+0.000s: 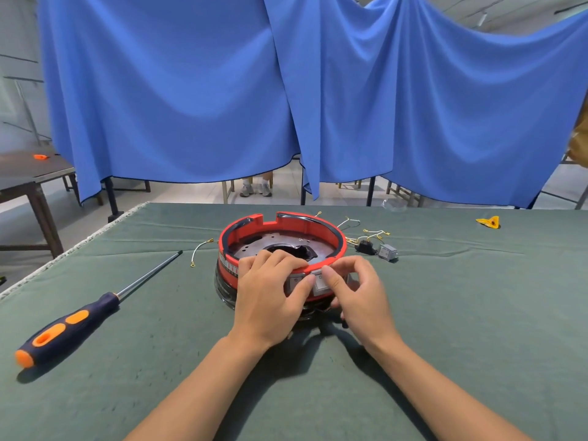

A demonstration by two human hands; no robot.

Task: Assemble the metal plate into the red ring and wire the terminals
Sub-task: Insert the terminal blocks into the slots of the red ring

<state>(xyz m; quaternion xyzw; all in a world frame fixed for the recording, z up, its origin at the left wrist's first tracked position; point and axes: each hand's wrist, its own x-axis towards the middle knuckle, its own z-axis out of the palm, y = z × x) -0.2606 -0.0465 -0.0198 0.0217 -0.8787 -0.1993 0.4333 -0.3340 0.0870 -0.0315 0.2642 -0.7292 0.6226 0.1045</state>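
Red plastic dead centre: the red ring [331, 232] sits on the green table cloth [445, 313] right in front of you, near the far half of the table, with the metal plate [254, 246] lying down inside it, dark and dotted with small holes around a black central opening. Your left hand [267, 300] is draped over the near rim, fingers curled over the red edge onto the plate, thumb pressing against the grey switch panel [318, 283] on the ring's front wall, so it's grasping the ring. Your right hand [359, 294] comes in from the other side, thumb and forefinger pinching at that same panel just beside your left thumb, the other fingers curled loosely below. Off to your left the screwdriver [79, 319] lies on the cloth, navy and orange handle toward you, its shaft pointing at the ring. Between its tip and the ring, a short white wire [199, 251] with brass terminals rests loose. Behind and to the right of the ring, a tangle of spare wires [370, 232] lies near a small grey switch [388, 252] and a black part [364, 247] just beside it. Far right, a yellow scrap [488, 221] sits alone. Blue curtains [178, 90] hang across the back.
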